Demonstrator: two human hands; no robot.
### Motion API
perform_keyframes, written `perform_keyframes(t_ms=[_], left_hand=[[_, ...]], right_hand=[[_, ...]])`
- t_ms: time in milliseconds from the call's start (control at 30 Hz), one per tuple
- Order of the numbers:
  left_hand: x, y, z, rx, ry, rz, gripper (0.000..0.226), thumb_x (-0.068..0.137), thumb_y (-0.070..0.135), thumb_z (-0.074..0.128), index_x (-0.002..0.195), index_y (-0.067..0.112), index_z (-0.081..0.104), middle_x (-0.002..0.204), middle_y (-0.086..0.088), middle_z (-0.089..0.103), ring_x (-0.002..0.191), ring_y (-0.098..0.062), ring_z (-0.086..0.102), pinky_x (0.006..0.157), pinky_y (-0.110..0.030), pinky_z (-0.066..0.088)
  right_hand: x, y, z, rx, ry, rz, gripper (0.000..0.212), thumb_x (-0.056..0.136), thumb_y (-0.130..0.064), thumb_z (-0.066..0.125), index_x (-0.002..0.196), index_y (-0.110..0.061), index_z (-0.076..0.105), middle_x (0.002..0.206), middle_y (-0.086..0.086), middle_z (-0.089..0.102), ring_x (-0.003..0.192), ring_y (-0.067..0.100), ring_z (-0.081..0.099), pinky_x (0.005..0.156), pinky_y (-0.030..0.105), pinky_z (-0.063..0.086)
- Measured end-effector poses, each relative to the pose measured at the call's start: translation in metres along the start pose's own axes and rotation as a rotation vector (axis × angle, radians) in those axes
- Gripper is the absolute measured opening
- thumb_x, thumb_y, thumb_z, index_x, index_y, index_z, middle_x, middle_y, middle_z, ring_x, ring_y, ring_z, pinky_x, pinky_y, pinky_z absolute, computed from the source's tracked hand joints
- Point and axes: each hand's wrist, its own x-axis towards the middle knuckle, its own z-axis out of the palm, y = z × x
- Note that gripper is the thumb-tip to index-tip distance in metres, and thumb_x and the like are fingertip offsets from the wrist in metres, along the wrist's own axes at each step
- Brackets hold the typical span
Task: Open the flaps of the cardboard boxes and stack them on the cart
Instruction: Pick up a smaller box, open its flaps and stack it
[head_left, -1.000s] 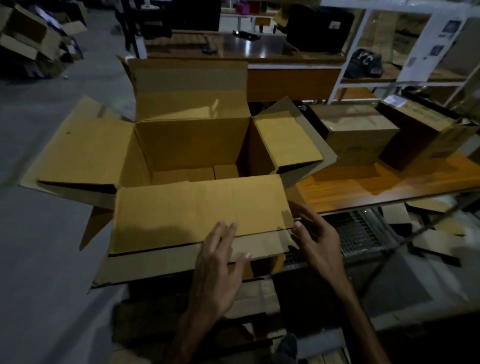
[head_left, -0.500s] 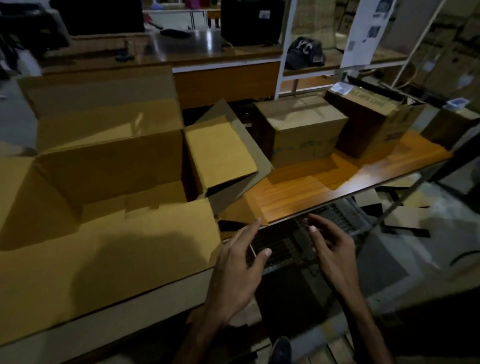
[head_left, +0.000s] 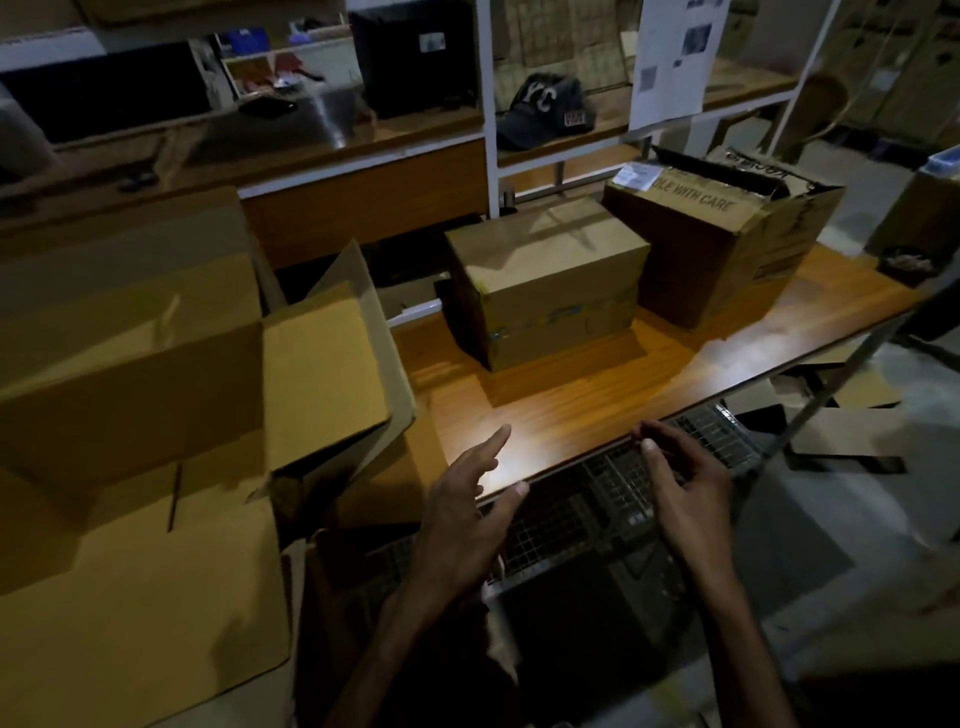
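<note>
A large cardboard box (head_left: 130, 374) fills the left side with all its flaps spread open. A smaller closed box (head_left: 550, 291) sits on the wooden table (head_left: 571, 395), and a darker box printed "with care" (head_left: 727, 234) stands to its right. My left hand (head_left: 467, 514) hovers over the table's near edge with fingers straight and spread, holding nothing. My right hand (head_left: 680, 488) hangs over the wire-mesh shelf (head_left: 571, 519) below the table, fingers loosely bent and empty. Both hands are clear of every box.
A dark cap (head_left: 545, 111) lies on the shelf behind the table. White shelf posts (head_left: 488, 104) rise at the back, with a paper sheet (head_left: 675, 57) hanging on one. Flattened cardboard scraps (head_left: 852, 436) lie on the floor at right.
My view has swung right, away from the open box. Both hands left its front flap and moved right and forward over the table edge, toward the closed boxes.
</note>
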Motion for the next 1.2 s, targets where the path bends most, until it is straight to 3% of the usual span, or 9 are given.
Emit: perform_keyframes(t_ms=[100, 233, 367, 500, 633, 733, 867, 1000, 1200], left_hand=[[0.024, 0.002, 0.008, -0.004, 0.015, -0.011, 0.064, 0.092, 0.045, 0.066, 0.152, 0.048, 0.044, 0.148, 0.026, 0.052, 0.125, 0.008, 0.053, 0.099, -0.035, 0.054], [0.062, -0.004, 0.015, -0.004, 0.010, -0.006, 0.062, 0.094, 0.042, 0.067, 0.152, 0.045, 0.044, 0.153, 0.015, 0.053, 0.127, 0.001, 0.056, 0.099, -0.039, 0.056], [0.100, -0.016, 0.024, -0.022, 0.034, -0.006, 0.061, 0.099, 0.032, 0.069, 0.154, 0.038, 0.045, 0.154, 0.011, 0.052, 0.127, -0.006, 0.057, 0.099, -0.042, 0.056], [0.142, -0.021, 0.030, -0.063, 0.076, 0.006, 0.061, 0.099, 0.030, 0.069, 0.153, 0.041, 0.042, 0.152, 0.007, 0.054, 0.127, -0.008, 0.057, 0.099, -0.037, 0.055], [0.181, -0.029, 0.031, -0.094, 0.123, 0.014, 0.063, 0.100, 0.032, 0.067, 0.157, 0.033, 0.041, 0.153, 0.006, 0.052, 0.128, -0.009, 0.056, 0.096, -0.032, 0.056], [0.208, -0.041, 0.034, -0.119, 0.183, -0.013, 0.062, 0.101, 0.030, 0.066, 0.158, 0.032, 0.040, 0.155, 0.005, 0.051, 0.131, -0.011, 0.056, 0.099, -0.038, 0.056], [0.233, -0.064, 0.045, -0.110, 0.260, -0.061, 0.062, 0.100, 0.029, 0.066, 0.157, 0.032, 0.041, 0.153, 0.006, 0.053, 0.130, -0.011, 0.056, 0.101, -0.045, 0.055], [0.262, -0.078, 0.059, -0.112, 0.351, -0.130, 0.061, 0.101, 0.025, 0.066, 0.156, 0.031, 0.042, 0.156, 0.004, 0.050, 0.129, -0.010, 0.054, 0.091, -0.024, 0.050], [0.359, -0.091, 0.087, -0.118, 0.611, -0.116, 0.054, 0.102, 0.024, 0.065, 0.153, 0.019, 0.049, 0.151, -0.002, 0.055, 0.136, -0.017, 0.052, 0.101, -0.026, 0.048]], right_hand=[[0.020, 0.003, -0.004, -0.007, 0.025, -0.007, 0.026, 0.101, -0.006, 0.063, 0.116, -0.025, 0.072, 0.097, -0.035, 0.072, 0.102, -0.008, 0.068, 0.079, 0.006, 0.050], [0.047, 0.012, -0.004, -0.030, 0.037, -0.003, 0.026, 0.101, -0.007, 0.062, 0.122, -0.021, 0.070, 0.108, -0.018, 0.072, 0.099, -0.016, 0.065, 0.076, 0.004, 0.049], [0.076, 0.020, 0.000, -0.063, 0.023, 0.014, 0.027, 0.102, -0.012, 0.063, 0.127, -0.019, 0.070, 0.114, -0.007, 0.075, 0.106, -0.005, 0.068, 0.083, 0.008, 0.052], [0.111, 0.017, 0.007, -0.125, 0.000, -0.017, 0.028, 0.103, -0.014, 0.063, 0.129, -0.017, 0.070, 0.117, -0.004, 0.075, 0.112, 0.010, 0.070, 0.090, 0.025, 0.057], [0.156, 0.012, 0.017, -0.182, -0.031, -0.033, 0.026, 0.104, -0.023, 0.062, 0.129, -0.023, 0.069, 0.119, -0.005, 0.075, 0.114, 0.011, 0.069, 0.093, 0.034, 0.058], [0.193, 0.013, 0.029, -0.214, -0.048, -0.039, 0.026, 0.104, -0.026, 0.061, 0.129, -0.033, 0.067, 0.121, -0.009, 0.073, 0.115, 0.008, 0.067, 0.093, 0.032, 0.056], [0.240, 0.028, 0.041, -0.268, -0.111, -0.082, 0.029, 0.104, -0.027, 0.062, 0.132, -0.027, 0.068, 0.123, -0.009, 0.072, 0.113, 0.002, 0.066, 0.092, 0.026, 0.056], [0.303, 0.051, 0.046, -0.307, -0.152, -0.133, 0.034, 0.104, -0.027, 0.061, 0.138, -0.021, 0.065, 0.128, -0.007, 0.068, 0.108, -0.009, 0.059, 0.093, 0.027, 0.055], [0.441, 0.101, 0.050, -0.306, -0.061, -0.234, 0.048, 0.101, -0.034, 0.063, 0.148, -0.023, 0.055, 0.146, 0.004, 0.055, 0.131, 0.019, 0.053, 0.109, 0.041, 0.047]])
